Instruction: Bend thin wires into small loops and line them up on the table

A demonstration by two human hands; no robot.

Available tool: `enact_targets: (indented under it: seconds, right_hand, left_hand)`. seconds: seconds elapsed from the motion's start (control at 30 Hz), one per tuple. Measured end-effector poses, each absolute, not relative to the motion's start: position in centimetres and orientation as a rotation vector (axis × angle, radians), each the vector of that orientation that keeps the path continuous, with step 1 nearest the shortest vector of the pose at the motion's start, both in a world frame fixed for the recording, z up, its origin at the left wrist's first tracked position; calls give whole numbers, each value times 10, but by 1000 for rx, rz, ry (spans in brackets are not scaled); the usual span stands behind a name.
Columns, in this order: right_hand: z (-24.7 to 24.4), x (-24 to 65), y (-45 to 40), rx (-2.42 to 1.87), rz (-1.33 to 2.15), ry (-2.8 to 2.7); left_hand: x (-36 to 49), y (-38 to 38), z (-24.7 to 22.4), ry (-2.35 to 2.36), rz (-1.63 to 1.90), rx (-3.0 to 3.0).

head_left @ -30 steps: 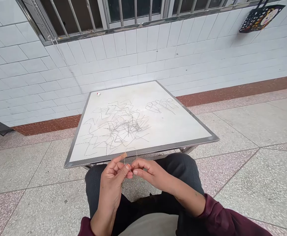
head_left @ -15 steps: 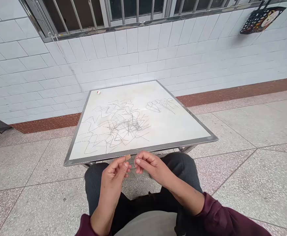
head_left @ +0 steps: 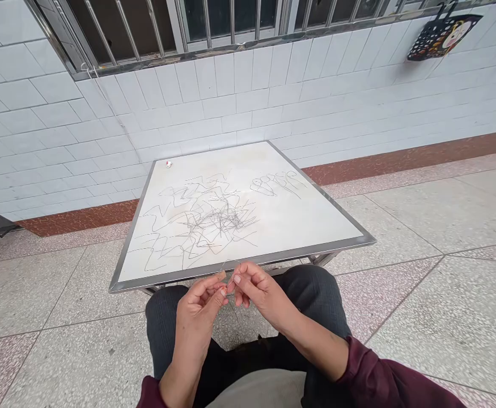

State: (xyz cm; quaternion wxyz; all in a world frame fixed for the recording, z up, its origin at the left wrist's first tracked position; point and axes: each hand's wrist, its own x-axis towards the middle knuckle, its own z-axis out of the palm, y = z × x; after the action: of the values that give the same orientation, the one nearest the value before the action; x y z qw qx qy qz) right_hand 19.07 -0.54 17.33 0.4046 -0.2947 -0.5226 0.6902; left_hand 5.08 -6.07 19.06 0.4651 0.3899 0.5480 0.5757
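Observation:
My left hand (head_left: 196,311) and my right hand (head_left: 259,292) meet above my lap, just in front of the table edge, both with fingers closed in a pinch. A thin wire (head_left: 226,262) arcs up from the fingers of my right hand. Around the tip of my left index finger is a tan wrap (head_left: 221,275), perhaps tape. Between the left thumb and fingers there is a tiny reddish spot, too small to name. On the white tabletop (head_left: 311,221) lies a tangle of thin dark bent wires (head_left: 222,218), with several looped ones (head_left: 273,184) at the right.
A small white and red object (head_left: 169,164) lies at the table's far left corner. Behind stands a white tiled wall (head_left: 213,113) with a barred window (head_left: 213,22). A dotted bag (head_left: 441,37) hangs at upper right. My knees are under the near edge.
My hands have come closer together, and the left fingertips now touch or nearly touch the right ones. The view has shifted slightly; the wires on the table lie as before.

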Motion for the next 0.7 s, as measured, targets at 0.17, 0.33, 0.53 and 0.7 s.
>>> enact_targets:
  seconds: [0.17,0.33,0.53,0.7]
  right_hand:
    - [176,189,-6,-767,1786,-1235]
    - [176,187,-7,-760,1876,-1131]
    - [177,185,-9,-723,1921,-1020]
    - [177,184,-11,-709,1963,-928]
  left_hand:
    - [54,-59,191,1360,1464,899]
    - [55,-60,190,1327,1500,876]
    - [60,-59,182,1276,1615,809]
    - [62,-58,178,1275,1657,758]
